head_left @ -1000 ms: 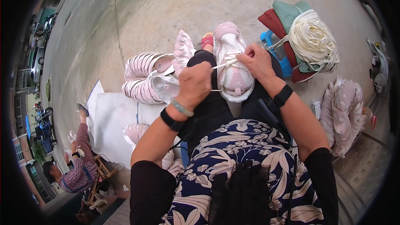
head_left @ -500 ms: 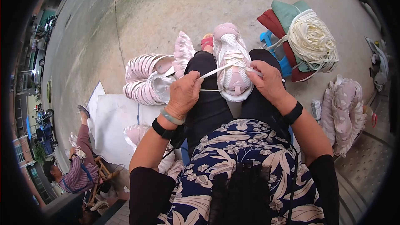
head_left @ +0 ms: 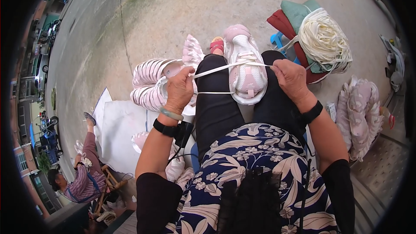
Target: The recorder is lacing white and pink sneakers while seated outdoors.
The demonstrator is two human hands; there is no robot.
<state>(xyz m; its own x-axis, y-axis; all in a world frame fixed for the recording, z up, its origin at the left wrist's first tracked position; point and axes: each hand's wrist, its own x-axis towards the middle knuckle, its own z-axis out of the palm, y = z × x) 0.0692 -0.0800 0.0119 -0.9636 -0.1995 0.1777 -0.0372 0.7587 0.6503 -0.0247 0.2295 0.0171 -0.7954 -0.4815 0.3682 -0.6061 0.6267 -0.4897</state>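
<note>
We are pinching the lace (head_left: pixel 212 71) with our left hand (head_left: pixel 179 89) and right hand (head_left: pixel 291 79), the shoe (head_left: pixel 248 78) lying between our legs (head_left: pixel 221 110); uneven pulling could be tipping the shoe, or a weak pinch letting the lace slip.

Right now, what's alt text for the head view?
Left hand and right hand hold a white lace stretched across a pink-and-white shoe at the knees. Shoe stacks lie left; a cream lace bundle sits right.
</note>
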